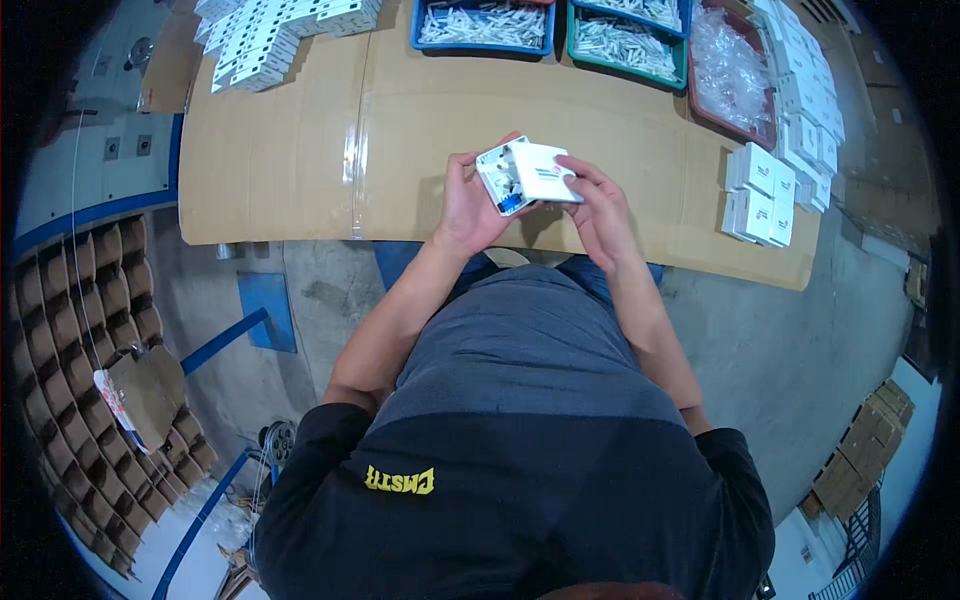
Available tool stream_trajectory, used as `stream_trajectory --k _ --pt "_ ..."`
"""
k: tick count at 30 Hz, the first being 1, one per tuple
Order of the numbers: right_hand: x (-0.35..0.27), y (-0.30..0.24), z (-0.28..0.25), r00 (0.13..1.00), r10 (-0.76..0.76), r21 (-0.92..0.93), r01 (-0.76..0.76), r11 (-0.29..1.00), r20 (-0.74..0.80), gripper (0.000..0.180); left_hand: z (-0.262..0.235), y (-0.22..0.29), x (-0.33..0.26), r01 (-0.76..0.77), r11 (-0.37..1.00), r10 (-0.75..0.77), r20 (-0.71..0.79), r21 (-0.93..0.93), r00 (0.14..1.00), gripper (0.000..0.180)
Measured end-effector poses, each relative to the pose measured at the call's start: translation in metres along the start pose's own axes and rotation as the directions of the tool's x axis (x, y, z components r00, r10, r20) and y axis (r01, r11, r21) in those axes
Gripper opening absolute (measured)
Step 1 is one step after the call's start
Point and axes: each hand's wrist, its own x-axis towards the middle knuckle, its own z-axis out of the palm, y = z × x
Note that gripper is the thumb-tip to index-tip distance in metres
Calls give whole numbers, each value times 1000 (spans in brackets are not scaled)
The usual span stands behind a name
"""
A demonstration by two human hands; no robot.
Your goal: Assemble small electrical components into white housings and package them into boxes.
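Above the near part of the cardboard-covered table, my left hand (468, 208) grips a white square housing (496, 170) by its left side. Small parts show inside it, with a blue piece at its lower corner. A flat white square cover (544, 174) with small printing overlaps the housing's right side, tilted against it. My right hand (603, 212) pinches this cover at its right edge, thumb and fingers closed on it. Whether the cover is joined to the housing cannot be seen.
Blue bin (483, 48) and green bin (625, 68) hold small white pieces at the back. Beside them a red-brown bin (762, 136) holds clear plastic bags. White boxes (760, 195) are stacked on the right, more white boxes (262, 62) at far left. Cardboard dividers (90, 330) stand left.
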Motion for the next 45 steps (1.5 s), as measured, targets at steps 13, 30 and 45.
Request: stream_trajectory --k 13,30,45 --pt "-2 -32 26 653 -564 -786 618 10 506 21 22 -24 0 -62 938 107 -116 341 987 59" --pt "11 -40 22 948 -317 -34 316 948 -27 31 46 -8 -15 36 993 -35 6 -111 999 51" --pt "0 -57 44 862 30 -774 439 455 506 40 32 -6 -11 99 989 -95 39 -107 995 55"
